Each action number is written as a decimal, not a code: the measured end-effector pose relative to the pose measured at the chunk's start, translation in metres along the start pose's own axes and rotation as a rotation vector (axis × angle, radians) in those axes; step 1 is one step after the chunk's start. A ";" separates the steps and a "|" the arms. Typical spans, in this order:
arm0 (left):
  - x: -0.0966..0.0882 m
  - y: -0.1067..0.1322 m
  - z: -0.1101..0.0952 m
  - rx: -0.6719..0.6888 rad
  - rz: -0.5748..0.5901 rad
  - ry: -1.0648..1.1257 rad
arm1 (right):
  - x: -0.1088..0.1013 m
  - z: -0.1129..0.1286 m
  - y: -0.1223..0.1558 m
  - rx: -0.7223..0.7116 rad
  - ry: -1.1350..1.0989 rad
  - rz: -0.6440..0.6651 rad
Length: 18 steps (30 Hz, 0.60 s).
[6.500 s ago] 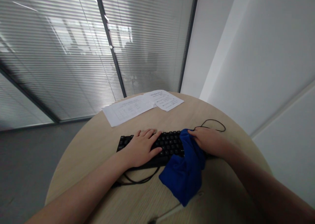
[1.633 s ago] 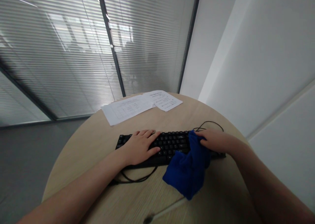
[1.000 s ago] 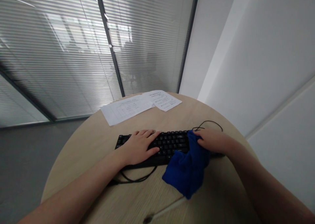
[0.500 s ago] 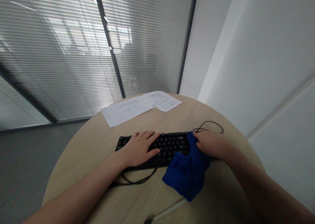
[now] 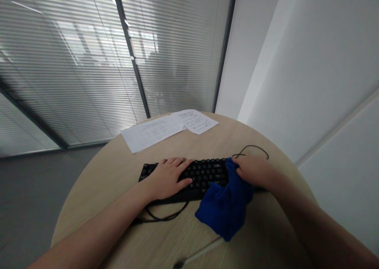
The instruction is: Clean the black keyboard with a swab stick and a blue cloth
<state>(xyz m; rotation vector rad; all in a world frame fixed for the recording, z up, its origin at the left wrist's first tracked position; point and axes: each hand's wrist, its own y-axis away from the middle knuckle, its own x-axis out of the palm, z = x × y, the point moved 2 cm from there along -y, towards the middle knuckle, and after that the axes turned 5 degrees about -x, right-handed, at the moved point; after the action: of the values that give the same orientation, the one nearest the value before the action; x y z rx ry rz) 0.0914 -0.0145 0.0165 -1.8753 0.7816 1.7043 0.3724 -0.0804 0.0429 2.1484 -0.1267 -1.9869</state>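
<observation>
A black keyboard (image 5: pixel 204 174) lies across the round wooden table. My left hand (image 5: pixel 167 178) rests flat over its left part, fingers spread on the keys. At the keyboard's right part, my right hand (image 5: pixel 251 169) grips a blue cloth (image 5: pixel 226 210) between thumb and fingers. The cloth drapes over the right-hand keys and hangs down onto the table in front. Part of the keyboard's right end is hidden beneath the cloth and the hand.
Printed paper sheets (image 5: pixel 156 133) lie at the far side of the table (image 5: pixel 109 174). A thin black cord (image 5: pixel 257 146) loops behind my right hand, and a black cable (image 5: pixel 166 219) curls before the keyboard. A thin pale stick with a dark tip (image 5: pixel 201 254) lies nearest me.
Almost nothing differs. My right hand and the blue cloth have shifted very slightly; my left hand stays put on the keyboard.
</observation>
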 end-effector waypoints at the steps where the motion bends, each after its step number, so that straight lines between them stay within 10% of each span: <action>1: 0.000 0.000 0.000 0.000 0.003 -0.002 | 0.000 0.001 0.001 -0.010 -0.001 0.001; 11: 0.002 -0.001 0.003 0.007 -0.014 -0.004 | 0.008 -0.031 -0.019 -0.063 -0.157 -0.059; 18: 0.001 -0.001 0.007 0.054 -0.011 0.029 | 0.013 -0.089 -0.033 -0.020 -0.723 -0.833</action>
<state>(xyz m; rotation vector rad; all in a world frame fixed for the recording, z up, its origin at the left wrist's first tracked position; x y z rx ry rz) 0.0876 -0.0092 0.0147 -1.8687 0.8190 1.6370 0.4593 -0.0426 0.0292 1.4497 0.7934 -3.0996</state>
